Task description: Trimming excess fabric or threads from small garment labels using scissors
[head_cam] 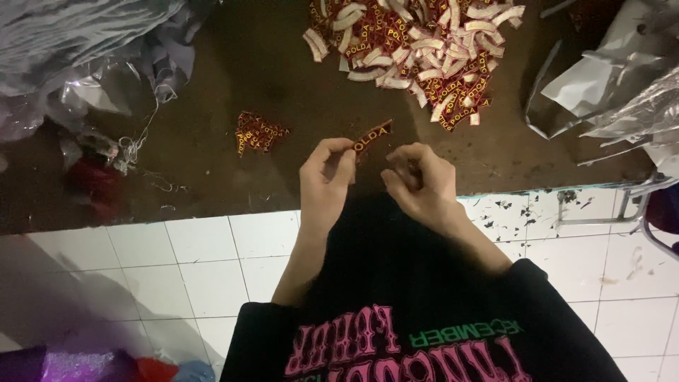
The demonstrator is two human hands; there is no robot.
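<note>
- Black shirt [424,332] with pink letters is closest, below both hands.
- White floor tiles [205,262] lie under the arms, with small dark bits on them.
- Dark brown table [233,64] sits just past the hands.
- Two hands show. One left hand [325,180] pinches one label [373,136] by its end with its fingertips.
- One right hand [419,182] is curled up beside it; what it holds I cannot tell.
- That label is a curved red strip with gold letters, just above the hands.
- One small pile [258,131] lies left of the hands, and one big pile [417,49], too many to count, lies beyond them.
- Crinkly plastic bags [622,85] sit far right.
</note>
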